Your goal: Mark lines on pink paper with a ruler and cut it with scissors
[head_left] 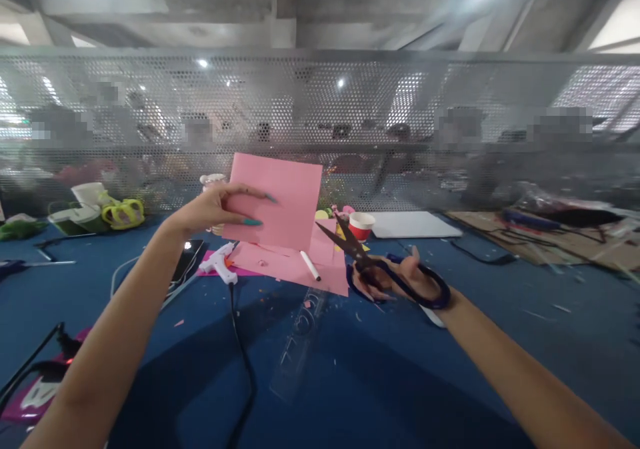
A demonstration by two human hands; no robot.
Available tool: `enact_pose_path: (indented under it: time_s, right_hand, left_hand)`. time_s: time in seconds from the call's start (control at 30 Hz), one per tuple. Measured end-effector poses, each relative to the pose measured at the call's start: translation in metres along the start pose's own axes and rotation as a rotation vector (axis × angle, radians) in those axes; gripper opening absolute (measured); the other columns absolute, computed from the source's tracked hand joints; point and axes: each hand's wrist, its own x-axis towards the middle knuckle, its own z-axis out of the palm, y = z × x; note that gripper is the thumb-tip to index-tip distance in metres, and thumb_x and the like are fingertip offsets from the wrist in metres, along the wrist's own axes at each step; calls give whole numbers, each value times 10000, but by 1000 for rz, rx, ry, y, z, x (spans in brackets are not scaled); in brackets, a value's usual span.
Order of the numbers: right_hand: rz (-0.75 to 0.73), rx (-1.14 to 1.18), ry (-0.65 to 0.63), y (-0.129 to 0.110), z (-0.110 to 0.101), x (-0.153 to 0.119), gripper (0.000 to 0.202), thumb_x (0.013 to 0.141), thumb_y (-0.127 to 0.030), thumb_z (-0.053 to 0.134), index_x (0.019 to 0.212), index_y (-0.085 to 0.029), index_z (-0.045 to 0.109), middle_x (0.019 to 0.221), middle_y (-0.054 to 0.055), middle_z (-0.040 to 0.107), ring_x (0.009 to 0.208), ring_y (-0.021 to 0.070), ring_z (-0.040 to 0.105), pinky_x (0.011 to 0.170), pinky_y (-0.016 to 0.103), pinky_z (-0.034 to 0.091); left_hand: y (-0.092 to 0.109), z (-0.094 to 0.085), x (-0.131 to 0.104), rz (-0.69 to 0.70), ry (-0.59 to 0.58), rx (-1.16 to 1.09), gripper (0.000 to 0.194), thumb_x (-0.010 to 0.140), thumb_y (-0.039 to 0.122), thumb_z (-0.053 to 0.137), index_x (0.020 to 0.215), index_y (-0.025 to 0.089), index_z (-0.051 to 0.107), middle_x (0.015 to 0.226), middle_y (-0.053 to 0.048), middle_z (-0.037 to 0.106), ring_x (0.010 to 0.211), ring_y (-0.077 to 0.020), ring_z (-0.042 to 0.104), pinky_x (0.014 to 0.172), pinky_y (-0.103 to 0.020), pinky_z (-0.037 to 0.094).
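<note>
My left hand [227, 206] holds a square sheet of pink paper [280, 202] upright above the table, fingers closed on its left edge. In my right hand [395, 277] are dark scissors [367, 262] with blue handles; their blades are spread and point toward the paper without touching it. More pink paper [290, 269] lies flat below, with a white marker [310, 266] on it. A white glue gun [220, 264] rests just left of that paper, and a clear stencil ruler [297, 346] lies in front.
Behind the work are a red and white cup [361, 225] and a white board [415, 224]. Cardboard [530, 236] lies at right. A yellow cup [123, 214] stands at left, a purple power strip [37, 396] near front left. A perforated metal screen [350, 129] spans the back.
</note>
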Motion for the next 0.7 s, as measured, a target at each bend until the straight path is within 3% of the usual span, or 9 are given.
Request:
enact_pose_path:
  time_s: [0.13,0.23,0.33,0.5,0.7]
  right_hand:
    - [-30,-71,-210,-25,0,-15,600,412,-768,620,677,-230,615,617,39,588,537,166,493,524,296,428]
    - [20,-137,-181,-33,5,-20,465,486,-680,650,616,-241,566,607,33,556,523,159,465,483,286,395]
    - [52,-140,-271,-30,6,-21,419,573,-627,622,686,-226,579,625,20,542,505,132,452,451,258,369]
    - [46,-140,-394,-19,1,-17,371,612,-520,667,747,-187,578,623,-13,509,486,82,420,431,198,342]
    - [67,-131,-490,-12,-2,-15,423,631,-594,618,757,-201,529,645,-14,498,467,74,381,412,202,308]
  left_hand:
    - [3,-1,0,-27,47,-131,475,524,48,759,977,175,691,1084,-74,660,1037,-271,594,852,-346,520]
    - [0,2,1,14,43,-72,454,547,71,756,981,185,691,1085,-69,657,1078,-268,567,871,-348,509]
    - [-4,5,3,48,-24,42,431,593,148,752,1013,213,680,1105,-50,648,1107,-261,544,930,-373,463]
    - [-6,11,7,37,-81,81,436,600,180,755,1027,223,675,1090,-47,656,1080,-263,558,922,-377,459]
    - [-5,15,7,-8,-93,53,464,546,133,776,997,202,689,1053,-56,670,1052,-274,576,907,-379,467]
